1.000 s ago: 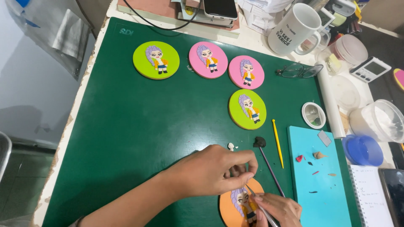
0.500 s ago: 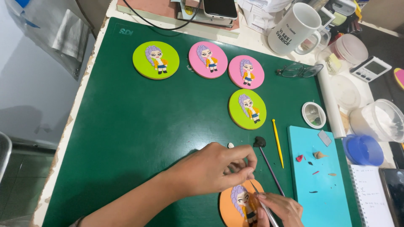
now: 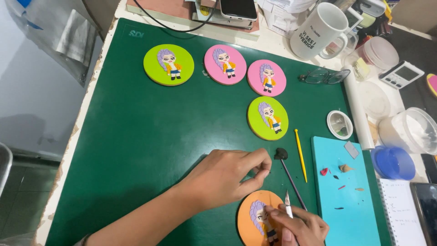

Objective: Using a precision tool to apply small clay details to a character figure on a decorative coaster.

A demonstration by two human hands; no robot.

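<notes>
Green cutting mat (image 3: 136, 150) covers most of the tabletop. At its near edge, right of centre, lies an orange round plaque (image 3: 249, 219) bearing a small clay figure with purple hair; the bottom of the frame cuts off its lower part.

Left hand (image 3: 225, 175) comes in from the lower left, palm down over the mat, just above the orange plaque. Thumb and forefinger pinched narrow, tips together; whether they hold a tiny piece cannot be told. Other fingers curled under.

Right hand (image 3: 296, 225) sits at the near edge, fingertips resting on the figure on the plaque. Fingers closed round a thin craft knife (image 3: 288, 210), blade pointing up and away from the person.

A dark ball-tipped modelling tool (image 3: 289, 175) lies slantwise on the mat just right of the left hand, its head near the fingertips. A yellow stick tool (image 3: 300, 155) lies beside it, closer to the right edge.

Further back on the mat: a green plaque (image 3: 267, 118) at centre-right, two pink plaques (image 3: 225, 64) (image 3: 266, 78) and another green plaque (image 3: 168, 64) in a row near the far edge, each with the same sort of figure.

A turquoise board (image 3: 346, 209) with small clay scraps lies at the mat's right edge. A white mug (image 3: 318, 32) stands at the table's far right corner.
</notes>
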